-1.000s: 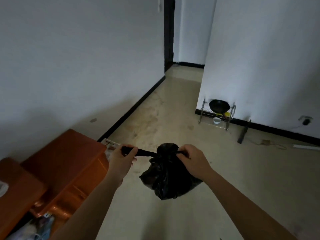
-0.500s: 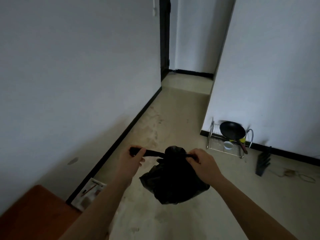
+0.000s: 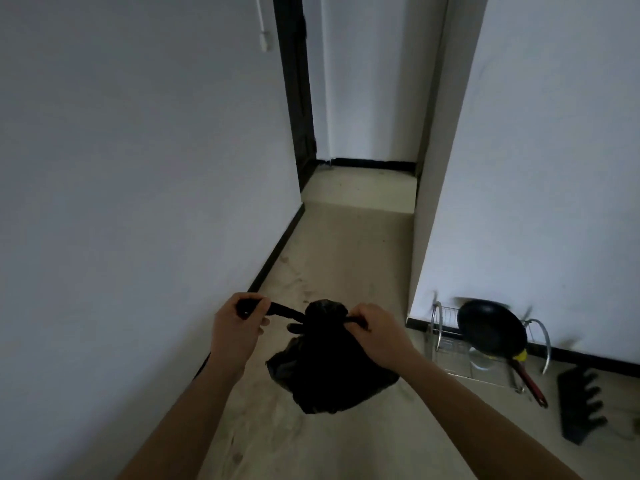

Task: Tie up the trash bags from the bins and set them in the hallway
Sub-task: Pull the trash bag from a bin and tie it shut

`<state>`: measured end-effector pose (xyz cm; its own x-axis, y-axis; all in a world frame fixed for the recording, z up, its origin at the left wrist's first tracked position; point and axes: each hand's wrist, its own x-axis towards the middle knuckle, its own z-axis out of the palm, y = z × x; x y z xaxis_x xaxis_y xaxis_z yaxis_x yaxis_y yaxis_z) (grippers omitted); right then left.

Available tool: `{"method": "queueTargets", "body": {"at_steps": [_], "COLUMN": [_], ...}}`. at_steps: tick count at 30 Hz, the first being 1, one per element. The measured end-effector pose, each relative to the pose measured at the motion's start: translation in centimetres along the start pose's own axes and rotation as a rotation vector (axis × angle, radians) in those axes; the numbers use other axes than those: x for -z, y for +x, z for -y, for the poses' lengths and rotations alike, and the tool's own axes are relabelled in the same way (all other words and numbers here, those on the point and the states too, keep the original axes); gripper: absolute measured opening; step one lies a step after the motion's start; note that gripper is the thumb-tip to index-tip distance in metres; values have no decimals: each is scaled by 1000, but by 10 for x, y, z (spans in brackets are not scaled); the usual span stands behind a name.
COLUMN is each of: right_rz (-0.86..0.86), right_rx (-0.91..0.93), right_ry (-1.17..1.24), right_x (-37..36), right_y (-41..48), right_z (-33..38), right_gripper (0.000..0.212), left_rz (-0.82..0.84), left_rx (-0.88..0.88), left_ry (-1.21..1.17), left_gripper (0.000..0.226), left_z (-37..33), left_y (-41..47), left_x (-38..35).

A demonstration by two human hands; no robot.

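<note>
In the head view, a black trash bag hung in the air between the two hands, clear of the pale floor and roughly mid-room, with a narrow hallway opening straight ahead. The left hand had its fingers curled tight round one twisted tail of the bag's mouth, drawn out taut to the side. The right hand pinched the other tail close against the bunched neck, fingers bent over it; that tail was mostly hidden under the fingers. The two tails ran in opposite directions from the neck, so the step in hand looked like cinching the knot. Whether it was a first crossing or a finished knot could not be told, since the plastic was dark and the light poor.

Off to the right, against the white wall, stood a wire dish rack with a frying pan leaning in it, and a black pronged holder lay on the floor near it, all well apart from the bag.

The next move would likely call for a firm outward pull to seat the knot. One hand could then take the neck, carry the bag forward and set it down in the hallway, keeping left of the rack.
</note>
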<state>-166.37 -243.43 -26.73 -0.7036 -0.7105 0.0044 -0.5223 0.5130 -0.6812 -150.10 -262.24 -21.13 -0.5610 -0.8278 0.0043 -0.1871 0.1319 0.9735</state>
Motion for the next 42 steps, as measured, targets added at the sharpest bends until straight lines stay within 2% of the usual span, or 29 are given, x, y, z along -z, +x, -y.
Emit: {"method": "queueTargets", "body": {"at_steps": [11, 16, 19, 26, 31, 37, 42], "right_rz": [40, 75, 39, 38, 102, 233, 348], "right_rx": [-17, -45, -62, -93, -89, -86, -98], "right_ry": [-53, -100, -77, -9, 9, -76, -170], "right_x": [-2, 5, 18, 8, 2, 6, -27], "right_y": [325, 460, 534, 714, 850, 998, 1101], "right_z": [-15, -16, -18, -69, -116, -138, -163], "right_gripper": [7, 17, 20, 20, 20, 22, 24], "left_rz": [-17, 20, 40, 80, 31, 9, 21], "left_rx": [24, 43, 19, -12, 78, 155, 226], "left_ry": [-98, -98, -67, 3, -4, 67, 176], "left_gripper": [7, 5, 7, 5, 7, 4, 7], "left_z": [18, 8, -9, -10, 6, 4, 52], "left_y": [309, 456, 535, 707, 824, 947, 1036], "left_x": [-69, -96, -118, -190, -249, -293, -320]}}
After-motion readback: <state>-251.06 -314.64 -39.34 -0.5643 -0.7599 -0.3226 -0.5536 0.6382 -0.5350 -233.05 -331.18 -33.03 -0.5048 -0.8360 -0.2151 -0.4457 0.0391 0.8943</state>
